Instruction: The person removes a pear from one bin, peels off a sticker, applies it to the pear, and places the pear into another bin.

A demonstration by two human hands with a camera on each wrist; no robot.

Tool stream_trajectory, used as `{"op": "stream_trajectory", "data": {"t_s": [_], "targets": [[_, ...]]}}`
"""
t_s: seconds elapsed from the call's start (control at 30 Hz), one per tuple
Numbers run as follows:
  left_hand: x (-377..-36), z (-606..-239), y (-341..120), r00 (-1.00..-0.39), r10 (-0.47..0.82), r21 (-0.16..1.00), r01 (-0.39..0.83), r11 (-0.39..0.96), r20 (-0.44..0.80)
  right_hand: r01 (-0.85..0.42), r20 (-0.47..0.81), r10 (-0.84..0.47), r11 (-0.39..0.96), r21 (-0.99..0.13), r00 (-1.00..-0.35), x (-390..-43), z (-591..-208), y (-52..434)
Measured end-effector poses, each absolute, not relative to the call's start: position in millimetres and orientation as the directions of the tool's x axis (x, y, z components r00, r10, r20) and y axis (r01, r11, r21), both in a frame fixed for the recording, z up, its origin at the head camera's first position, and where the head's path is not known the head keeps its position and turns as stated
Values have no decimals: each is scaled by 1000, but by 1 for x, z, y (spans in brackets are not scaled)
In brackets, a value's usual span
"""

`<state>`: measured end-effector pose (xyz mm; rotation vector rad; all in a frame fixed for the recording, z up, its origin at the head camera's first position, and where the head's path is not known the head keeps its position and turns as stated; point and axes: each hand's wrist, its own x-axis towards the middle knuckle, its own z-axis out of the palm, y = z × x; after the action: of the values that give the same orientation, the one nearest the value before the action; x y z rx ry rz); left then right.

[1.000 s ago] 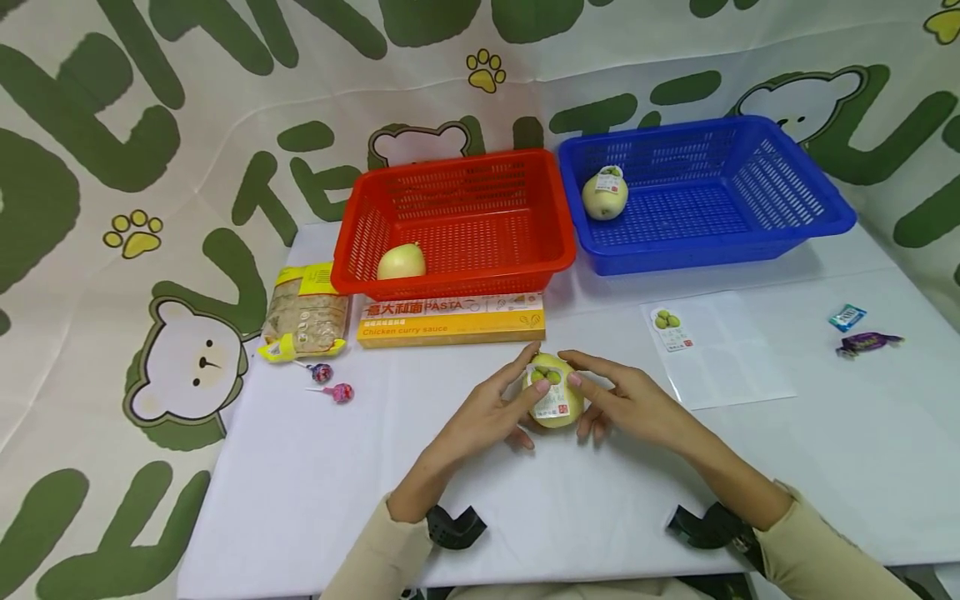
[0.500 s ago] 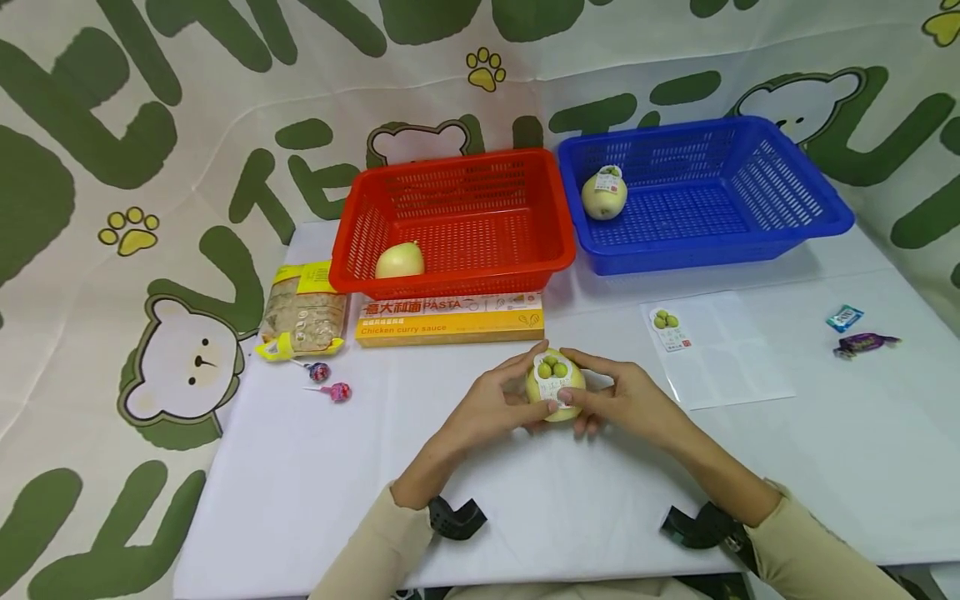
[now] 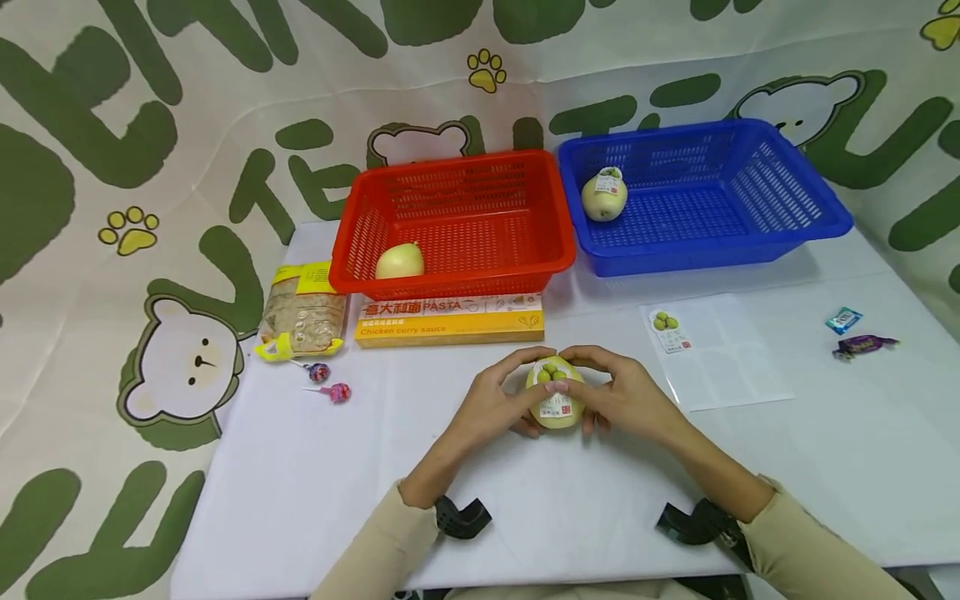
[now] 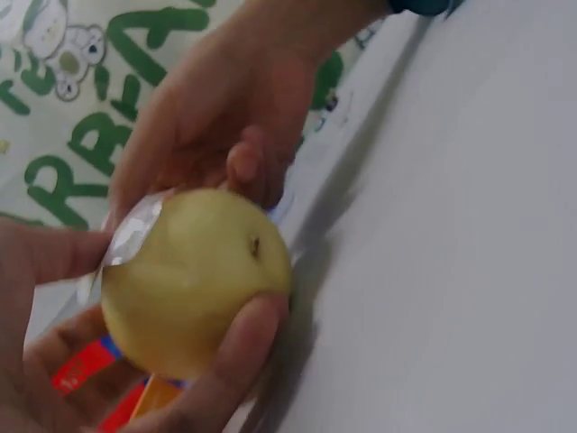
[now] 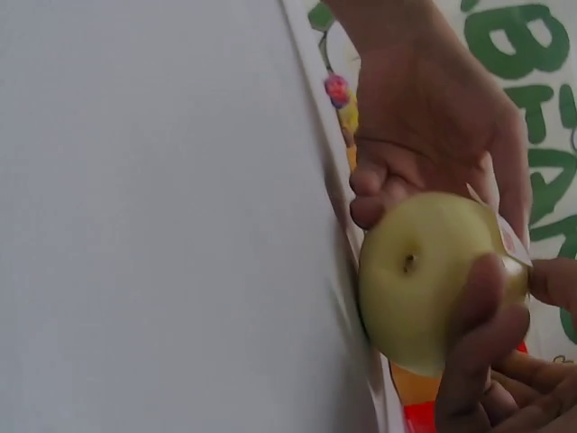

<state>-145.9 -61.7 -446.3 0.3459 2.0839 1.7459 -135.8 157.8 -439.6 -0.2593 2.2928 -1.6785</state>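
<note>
Both hands hold a pale yellow pear (image 4: 194, 280) over the middle of the white table. My left hand (image 3: 483, 408) curls round its left side and my right hand (image 3: 633, 402) round its right. Both thumbs press on a white label (image 3: 556, 406) with green fruit printed on it, stuck to the pear's side. In the right wrist view the pear's dimpled end faces the camera, with fingers bent against it. To the right lies a clear sheet (image 3: 738, 367) bearing one similar label.
A red basket (image 3: 465, 287) and a blue basket (image 3: 697, 257) stand at the back, each with one pear. In front are a yellow pasta box (image 3: 450, 331), a bagged food pack (image 3: 303, 312), two lollipops (image 3: 337, 392) and, far right, two wrapped sweets (image 3: 862, 345).
The pear has turned a little in the hands. Both thumbs have moved up the label from its lower part, uncovering its bottom edge. The baskets and other items have not moved.
</note>
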Motion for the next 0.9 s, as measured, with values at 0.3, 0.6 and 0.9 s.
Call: {"op": "stream_trajectory", "data": {"t_s": [0.3,0.6,0.9], "targets": [[-155,-440,-38,-937,308,983,-130,131,-165,-57,20,-117,317,-947,-993,-150,-448,153],[-152,-442,-43,-874,486,900,199,388,-16,-101,7,-237,387,-916,-971,-162,-430,194],[-163,-439,-27,-774,576,492,622,610,263,-333,397,-149,829,-450,-906,-204,-380,330]]}}
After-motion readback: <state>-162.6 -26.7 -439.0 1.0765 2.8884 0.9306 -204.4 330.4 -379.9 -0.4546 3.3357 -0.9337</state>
